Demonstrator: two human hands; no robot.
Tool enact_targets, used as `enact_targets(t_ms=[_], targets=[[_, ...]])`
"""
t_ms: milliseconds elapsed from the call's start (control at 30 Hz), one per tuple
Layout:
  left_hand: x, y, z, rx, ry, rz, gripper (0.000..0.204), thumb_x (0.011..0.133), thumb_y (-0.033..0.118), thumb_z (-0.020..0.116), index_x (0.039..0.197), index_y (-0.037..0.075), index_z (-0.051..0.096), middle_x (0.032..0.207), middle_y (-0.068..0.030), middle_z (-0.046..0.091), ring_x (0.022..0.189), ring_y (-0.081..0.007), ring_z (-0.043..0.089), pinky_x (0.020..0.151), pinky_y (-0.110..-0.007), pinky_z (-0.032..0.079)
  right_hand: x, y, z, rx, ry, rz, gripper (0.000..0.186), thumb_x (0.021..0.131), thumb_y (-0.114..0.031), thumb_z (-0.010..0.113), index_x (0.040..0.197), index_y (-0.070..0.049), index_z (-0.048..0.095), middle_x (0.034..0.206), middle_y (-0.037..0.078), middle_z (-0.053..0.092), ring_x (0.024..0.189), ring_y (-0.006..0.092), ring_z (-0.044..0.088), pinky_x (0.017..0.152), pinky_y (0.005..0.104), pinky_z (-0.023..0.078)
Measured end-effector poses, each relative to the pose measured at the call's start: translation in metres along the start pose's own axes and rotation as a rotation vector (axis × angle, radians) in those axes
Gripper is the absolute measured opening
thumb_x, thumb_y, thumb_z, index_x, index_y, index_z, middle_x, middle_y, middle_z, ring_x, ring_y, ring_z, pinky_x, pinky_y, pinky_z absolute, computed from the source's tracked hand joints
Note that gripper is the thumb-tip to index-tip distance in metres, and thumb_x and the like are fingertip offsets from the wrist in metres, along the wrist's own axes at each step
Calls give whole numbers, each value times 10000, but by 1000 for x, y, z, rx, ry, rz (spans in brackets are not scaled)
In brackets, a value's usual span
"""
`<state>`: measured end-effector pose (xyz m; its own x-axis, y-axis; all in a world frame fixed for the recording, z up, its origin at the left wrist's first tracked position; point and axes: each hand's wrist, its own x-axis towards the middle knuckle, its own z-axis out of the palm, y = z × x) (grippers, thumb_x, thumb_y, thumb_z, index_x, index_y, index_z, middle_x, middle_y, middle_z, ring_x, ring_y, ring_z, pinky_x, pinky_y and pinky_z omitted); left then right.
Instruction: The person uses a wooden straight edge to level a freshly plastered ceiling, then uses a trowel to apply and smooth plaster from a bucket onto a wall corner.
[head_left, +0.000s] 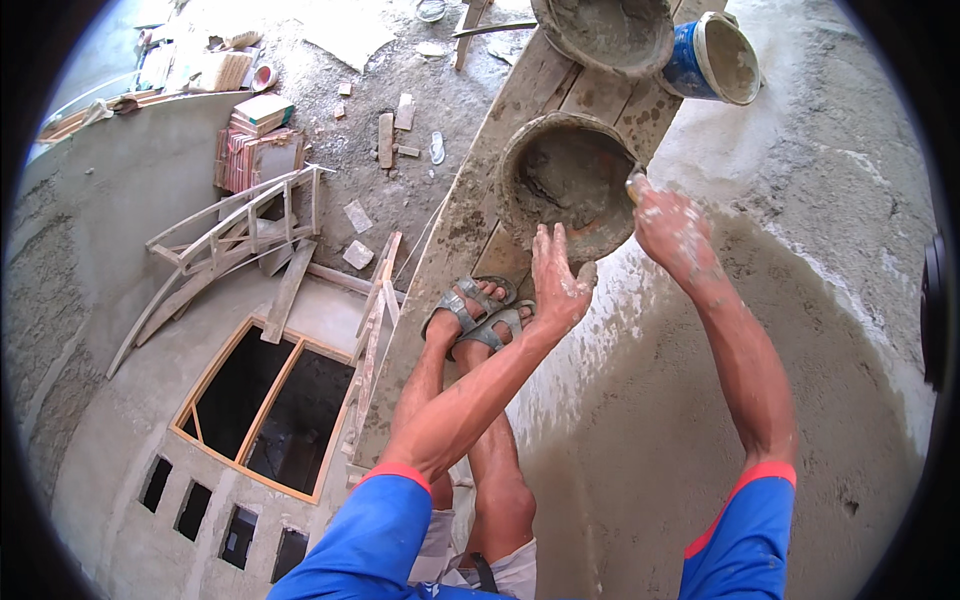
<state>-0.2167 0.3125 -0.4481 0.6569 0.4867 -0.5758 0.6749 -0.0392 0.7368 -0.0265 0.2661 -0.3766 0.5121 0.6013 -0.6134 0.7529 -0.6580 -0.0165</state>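
Observation:
A round basin (512, 190) of wet grey mortar (575, 180) rests on the plank scaffold in front of me. My right hand (672, 228), spattered with mortar, is closed round the pale handle of a trowel (634, 184) at the basin's right rim. The trowel's blade is mostly hidden. My left hand (560, 280) lies open at the near side of the basin, fingers stretched toward its rim and nothing in them. Whether those fingers touch the rim I cannot tell.
Beyond stand a second mortar basin (612, 65) and a blue bucket (690, 62). My sandalled feet (480, 315) are on the narrow planks (480, 185). Freshly plastered wall (690, 430) lies to the right. Far below on the left are a wooden frame (235, 225), boxes (262, 160) and rubble.

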Motion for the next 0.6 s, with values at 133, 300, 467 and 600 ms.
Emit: enact_targets(t_ms=[133,300,467,600], targets=[[27,-31,-13,-14,358,-59,686,884,200,540,1435,-65,229,1476,-325,192,1385,-427,205,1155,-425,153,29,-9,26,-72,-128,-24,254,784,-78,562,1008,-51,677,922,174,678,883,318,674,747,411,545],[98,-78,-61,-391,202,-148,470,862,227,641,1210,-74,550,1079,-237,639,1049,-289,609,924,-366,450,60,-33,21,38,-498,84,254,743,-63,542,927,-13,711,979,172,686,925,310,675,761,419,543],[121,-64,-55,-226,111,-75,245,835,208,685,957,-3,664,733,-105,650,686,-172,581,652,-341,462,58,4,57,567,-847,366,155,810,-127,559,791,12,625,623,164,586,456,219,572,456,385,465],[119,-63,-60,-155,33,-113,207,871,170,666,964,-13,641,775,-36,622,707,-107,513,649,-285,438,26,3,79,1185,-862,453,156,853,-88,575,980,-27,510,623,35,492,415,125,500,327,299,412]])
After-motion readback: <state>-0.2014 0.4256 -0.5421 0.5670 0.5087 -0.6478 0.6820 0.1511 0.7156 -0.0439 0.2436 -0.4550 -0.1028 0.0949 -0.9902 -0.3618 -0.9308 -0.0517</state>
